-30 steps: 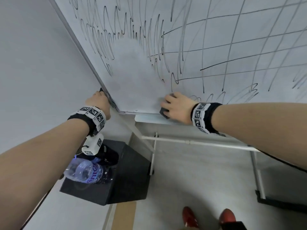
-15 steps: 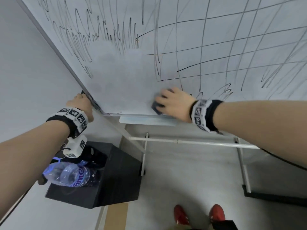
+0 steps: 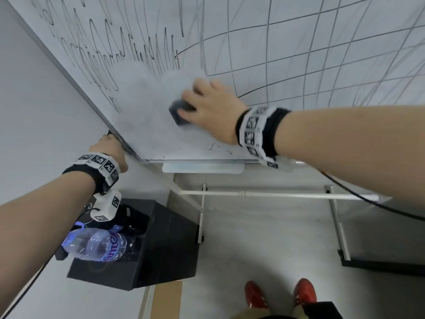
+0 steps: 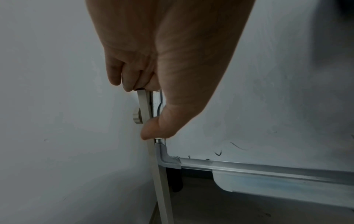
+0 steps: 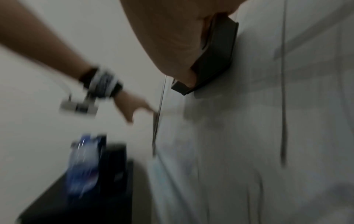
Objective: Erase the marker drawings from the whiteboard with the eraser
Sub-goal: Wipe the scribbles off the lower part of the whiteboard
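The whiteboard [image 3: 299, 54] carries black marker loops at upper left and a curved grid at right; its lower-left area [image 3: 147, 125] is wiped to a grey smear. My right hand [image 3: 207, 107] grips a dark grey eraser [image 3: 178, 112] and presses it flat on the board, also seen in the blurred right wrist view as the eraser [image 5: 216, 56]. My left hand [image 3: 110, 148] grips the board's left frame edge near the bottom corner; in the left wrist view the left hand [image 4: 145, 109] curls round the frame strip [image 4: 143, 106]. A few small marks [image 3: 216, 147] sit by the bottom edge.
A marker tray [image 3: 202, 168] hangs under the board's bottom edge. Below stand the white stand legs [image 3: 264, 194]. A black box [image 3: 161, 245] with a plastic water bottle [image 3: 96, 244] sits at lower left by the wall. Red shoes [image 3: 278, 293] stand on the grey floor.
My right hand has swept the eraser up from the board's bottom edge into the board, widening the wiped patch. My left hand stays on the frame edge.
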A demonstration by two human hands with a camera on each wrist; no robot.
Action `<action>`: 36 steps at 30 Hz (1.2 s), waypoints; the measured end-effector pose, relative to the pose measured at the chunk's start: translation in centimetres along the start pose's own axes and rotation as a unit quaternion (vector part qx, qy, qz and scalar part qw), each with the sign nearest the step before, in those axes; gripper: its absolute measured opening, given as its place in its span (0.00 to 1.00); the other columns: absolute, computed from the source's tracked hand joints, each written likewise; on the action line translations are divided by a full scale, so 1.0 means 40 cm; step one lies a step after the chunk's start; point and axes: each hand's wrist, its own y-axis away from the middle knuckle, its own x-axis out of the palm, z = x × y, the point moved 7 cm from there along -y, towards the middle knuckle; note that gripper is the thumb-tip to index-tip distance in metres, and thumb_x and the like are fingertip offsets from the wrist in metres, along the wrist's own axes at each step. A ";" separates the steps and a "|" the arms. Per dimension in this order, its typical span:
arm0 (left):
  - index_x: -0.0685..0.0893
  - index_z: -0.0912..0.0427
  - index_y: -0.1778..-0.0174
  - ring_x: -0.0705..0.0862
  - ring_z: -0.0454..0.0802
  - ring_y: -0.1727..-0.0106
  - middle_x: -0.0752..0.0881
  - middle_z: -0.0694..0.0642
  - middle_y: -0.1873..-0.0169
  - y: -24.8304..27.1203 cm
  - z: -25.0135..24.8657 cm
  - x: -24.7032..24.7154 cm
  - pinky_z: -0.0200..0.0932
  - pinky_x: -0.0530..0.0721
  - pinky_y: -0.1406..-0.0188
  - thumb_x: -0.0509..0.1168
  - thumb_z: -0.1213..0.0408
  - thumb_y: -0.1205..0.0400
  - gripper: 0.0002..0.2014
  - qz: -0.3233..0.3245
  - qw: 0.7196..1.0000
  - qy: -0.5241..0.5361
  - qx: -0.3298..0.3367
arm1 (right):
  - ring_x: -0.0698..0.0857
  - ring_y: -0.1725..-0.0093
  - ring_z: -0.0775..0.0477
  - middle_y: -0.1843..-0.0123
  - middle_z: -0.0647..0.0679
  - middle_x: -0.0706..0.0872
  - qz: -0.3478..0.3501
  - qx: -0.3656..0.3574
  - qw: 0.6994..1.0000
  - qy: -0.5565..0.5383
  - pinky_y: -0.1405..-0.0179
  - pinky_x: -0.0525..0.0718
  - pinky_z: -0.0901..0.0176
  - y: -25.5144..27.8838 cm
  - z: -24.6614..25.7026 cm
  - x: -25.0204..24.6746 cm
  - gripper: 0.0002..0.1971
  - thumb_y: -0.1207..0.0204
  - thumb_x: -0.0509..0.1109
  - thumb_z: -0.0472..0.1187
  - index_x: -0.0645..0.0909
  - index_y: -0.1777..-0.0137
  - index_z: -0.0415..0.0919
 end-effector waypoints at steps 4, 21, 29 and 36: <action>0.69 0.67 0.33 0.83 0.61 0.44 0.76 0.62 0.39 -0.006 0.011 0.004 0.53 0.86 0.49 0.74 0.63 0.34 0.34 0.000 1.000 0.000 0.006 | 0.78 0.39 0.36 0.38 0.44 0.80 0.174 -0.068 0.982 -0.034 0.49 0.78 0.47 0.129 0.136 0.159 0.26 0.31 0.48 0.31 0.83 0.42 0.44; 0.68 0.66 0.33 0.82 0.60 0.42 0.74 0.61 0.38 -0.015 0.004 0.005 0.52 0.85 0.50 0.74 0.66 0.35 0.35 -0.012 1.000 0.013 0.006 | 0.77 0.47 0.37 0.43 0.46 0.80 0.132 -0.085 0.988 0.012 0.55 0.77 0.49 0.175 0.041 0.160 0.21 0.32 0.58 0.34 0.83 0.43 0.48; 0.68 0.66 0.31 0.82 0.60 0.41 0.74 0.61 0.37 -0.009 0.012 0.008 0.54 0.86 0.47 0.74 0.65 0.35 0.36 0.005 1.000 0.014 -0.003 | 0.76 0.46 0.37 0.42 0.43 0.80 0.066 -0.054 0.996 0.025 0.56 0.74 0.48 0.149 -0.040 0.084 0.25 0.34 0.64 0.34 0.80 0.36 0.50; 0.67 0.67 0.31 0.83 0.59 0.45 0.73 0.61 0.37 0.002 -0.005 0.007 0.51 0.86 0.51 0.72 0.66 0.34 0.35 -0.005 1.000 0.017 -0.010 | 0.78 0.52 0.36 0.42 0.42 0.82 -0.124 0.011 0.992 -0.005 0.60 0.74 0.49 0.103 -0.169 -0.071 0.22 0.26 0.64 0.32 0.77 0.34 0.50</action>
